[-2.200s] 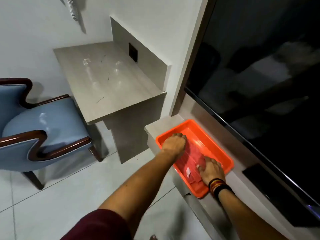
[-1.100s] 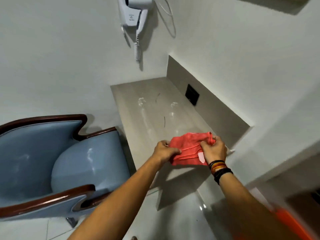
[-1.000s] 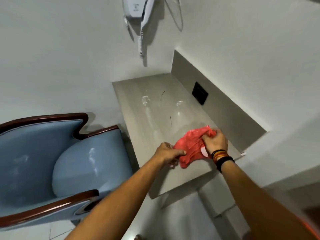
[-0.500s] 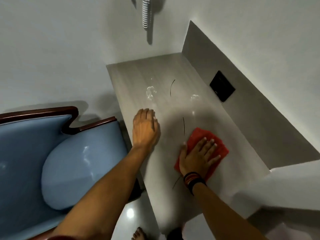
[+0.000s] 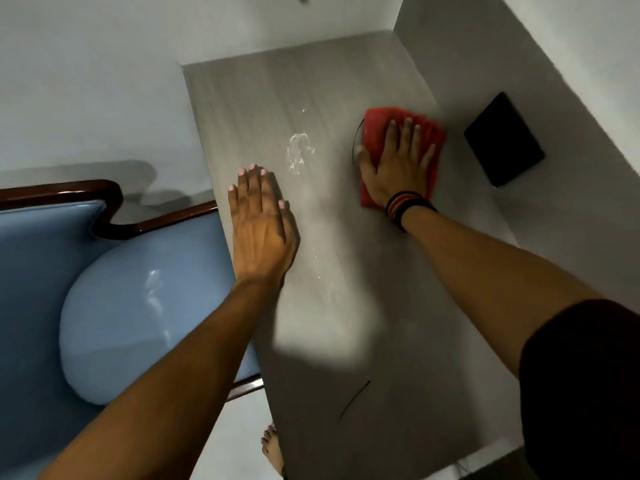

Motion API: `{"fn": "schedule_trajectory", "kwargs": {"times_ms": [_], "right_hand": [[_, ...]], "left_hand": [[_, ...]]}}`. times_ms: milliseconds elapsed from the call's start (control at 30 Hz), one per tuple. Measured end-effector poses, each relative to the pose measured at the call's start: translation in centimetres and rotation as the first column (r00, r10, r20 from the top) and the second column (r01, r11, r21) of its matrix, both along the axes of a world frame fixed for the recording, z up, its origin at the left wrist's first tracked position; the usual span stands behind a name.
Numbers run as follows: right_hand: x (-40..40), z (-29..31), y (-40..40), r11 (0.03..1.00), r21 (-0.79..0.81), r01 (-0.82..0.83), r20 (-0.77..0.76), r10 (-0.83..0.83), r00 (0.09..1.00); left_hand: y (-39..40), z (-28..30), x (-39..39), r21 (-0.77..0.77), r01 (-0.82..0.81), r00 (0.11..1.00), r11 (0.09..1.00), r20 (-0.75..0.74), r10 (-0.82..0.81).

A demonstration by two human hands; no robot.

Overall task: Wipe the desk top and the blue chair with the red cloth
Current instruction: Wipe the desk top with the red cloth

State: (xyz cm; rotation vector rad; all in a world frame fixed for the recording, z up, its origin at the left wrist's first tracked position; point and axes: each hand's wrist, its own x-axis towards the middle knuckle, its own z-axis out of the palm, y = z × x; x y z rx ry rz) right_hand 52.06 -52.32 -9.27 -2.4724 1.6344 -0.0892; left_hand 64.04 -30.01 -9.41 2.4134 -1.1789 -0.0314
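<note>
Desk top (image 5: 346, 306) runs away from me into the wall corner; most of its surface looks unwiped from here. I judge the job barely begun.

Blue chair (image 5: 104, 306) sits tucked against the desk's left edge, seat glossy, no cloth near it. I read it as untouched, all of it left to do.

Left hand (image 5: 261, 220) lies flat and open near the left edge, fingers together, holding nothing, seemingly bracing.

Right hand (image 5: 394, 164) is spread flat, palm down, pressing the red cloth (image 5: 381, 121) onto the desk towards the far right side, near the back panel.

White smear (image 5: 299, 152) between the hands remains. A dark thin strand (image 5: 355, 400) lies near the front edge; another curls at the cloth's left side.
</note>
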Motion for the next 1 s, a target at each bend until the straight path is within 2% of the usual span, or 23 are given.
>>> {"fn": "schedule_trajectory", "kwargs": {"times_ms": [67,200,333,433,500,633,700,767,933,1000], "right_hand": [[-0.4,0.0,1.4,0.999,-0.026,-0.024,-0.005,0.024,1.000],[-5.6,-0.7,10.1,0.993,-0.078,-0.086,0.005,0.087,0.996],[-9.6,-1.0,17.0,0.995,-0.044,-0.090,-0.060,0.087,0.994],[-7.1,-0.3,14.6,1.000,0.022,0.009,-0.080,-0.007,0.997],[-3.7,0.1,10.7,0.997,0.017,0.079,-0.026,-0.079,0.997],[1.8,1.1,1.7,0.995,0.071,0.072,0.037,-0.075,0.997],[2.5,0.9,0.3,0.995,0.054,0.078,0.036,-0.081,0.996],[1.1,0.7,2.2,0.996,0.033,0.080,0.032,-0.081,0.996],[-8.4,-0.1,14.9,0.997,-0.033,0.075,-0.016,-0.075,0.997],[-10.8,-0.5,17.6,0.995,-0.028,0.094,-0.036,-0.095,0.995]], "left_hand": [[-0.1,0.2,0.0,0.029,-0.011,1.000,1.000,-0.009,0.011],[-0.2,0.6,0.0,0.047,-0.017,1.000,0.999,-0.018,0.018],[0.1,0.6,-0.2,0.069,-0.016,0.999,0.998,-0.034,0.018],[-0.4,0.4,0.1,0.068,-0.035,0.999,0.997,-0.037,0.038],[-0.7,0.0,0.4,0.065,-0.065,0.997,0.996,-0.027,0.066],[-1.1,-0.1,0.7,0.113,-0.090,0.995,0.989,-0.020,0.093],[-1.2,0.1,0.9,0.139,-0.105,0.994,0.985,-0.012,0.108],[-1.0,0.3,1.0,0.159,-0.094,0.995,0.983,-0.020,0.098],[-1.1,0.6,1.0,0.182,-0.068,0.997,0.981,-0.028,0.074],[-1.0,0.5,1.0,0.187,-0.071,0.996,0.980,-0.035,0.079]]}}
